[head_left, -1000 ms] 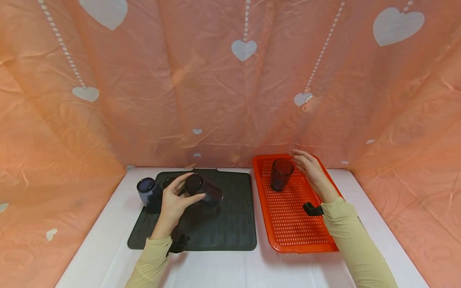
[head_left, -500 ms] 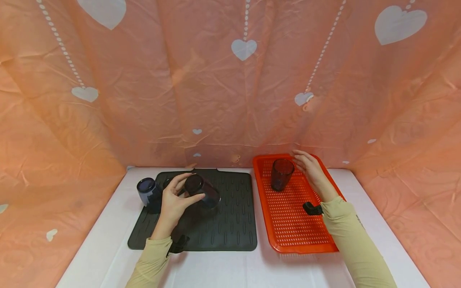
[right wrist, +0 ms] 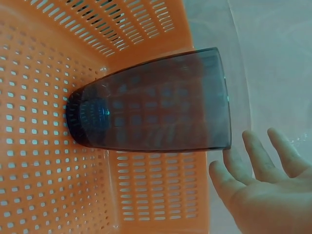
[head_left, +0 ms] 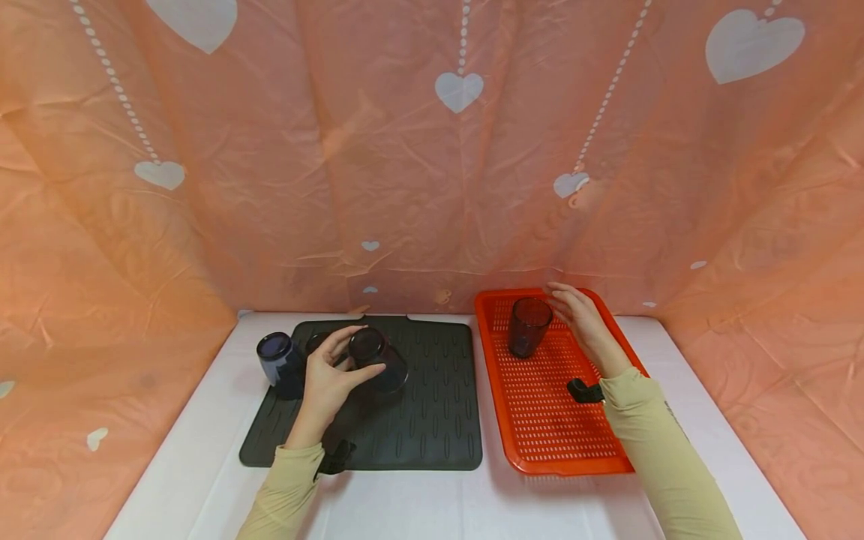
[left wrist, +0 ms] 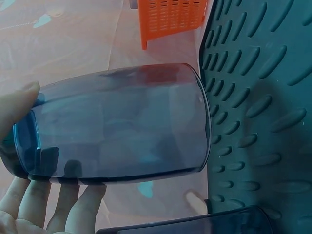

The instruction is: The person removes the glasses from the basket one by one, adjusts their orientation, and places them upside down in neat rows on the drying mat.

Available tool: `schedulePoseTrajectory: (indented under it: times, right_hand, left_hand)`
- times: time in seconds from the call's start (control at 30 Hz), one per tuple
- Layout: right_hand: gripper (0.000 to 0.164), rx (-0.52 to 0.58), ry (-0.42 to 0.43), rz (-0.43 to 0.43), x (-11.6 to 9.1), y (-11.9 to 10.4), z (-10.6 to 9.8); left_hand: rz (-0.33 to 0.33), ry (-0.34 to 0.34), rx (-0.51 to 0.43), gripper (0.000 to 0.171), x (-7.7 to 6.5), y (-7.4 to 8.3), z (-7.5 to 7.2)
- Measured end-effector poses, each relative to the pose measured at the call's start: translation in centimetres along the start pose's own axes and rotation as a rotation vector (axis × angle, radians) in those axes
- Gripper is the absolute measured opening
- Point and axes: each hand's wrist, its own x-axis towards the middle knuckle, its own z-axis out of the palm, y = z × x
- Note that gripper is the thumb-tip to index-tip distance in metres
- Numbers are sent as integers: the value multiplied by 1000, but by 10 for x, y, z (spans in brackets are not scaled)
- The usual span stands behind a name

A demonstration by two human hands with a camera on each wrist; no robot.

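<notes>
My left hand (head_left: 327, 382) grips a dark translucent drinking glass (head_left: 393, 371) near its base, thumb on one side and fingers on the other. The glass is upside down over the black drying mat (head_left: 432, 427); in the left wrist view its rim is close to the ribbed surface, and I cannot tell whether they touch. A second glass (head_left: 529, 326) stands upright in the orange basket (head_left: 520, 459). Beside its rim is my right hand (head_left: 587, 322), fingers loosely extended and holding nothing; the right wrist view shows that hand (right wrist: 273, 190) just off the rim.
An upside-down bluish glass (head_left: 280, 364) stands at the mat's left edge. Part of another dark glass (head_left: 316, 342) shows behind my left hand. White cloth (head_left: 405, 502) covers the table, and an orange curtain (head_left: 405, 187) with pale hearts hangs behind it.
The glass in my left hand has tilted from slanting to more nearly upright, its rim swinging left and downward. My right hand and the basket stay about where they were.
</notes>
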Motion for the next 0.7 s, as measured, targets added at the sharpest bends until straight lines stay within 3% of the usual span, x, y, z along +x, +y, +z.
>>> schedulePoseTrajectory:
  times: [0.23, 0.7]
  right_hand:
    - [47, -27, -6, 15, 2, 4, -2]
    - [53, -72, -51, 52, 2, 6, -4]
  left_hand:
    - [32, 4, 33, 71, 1, -6, 0]
    - [15, 17, 64, 67, 3, -9, 2]
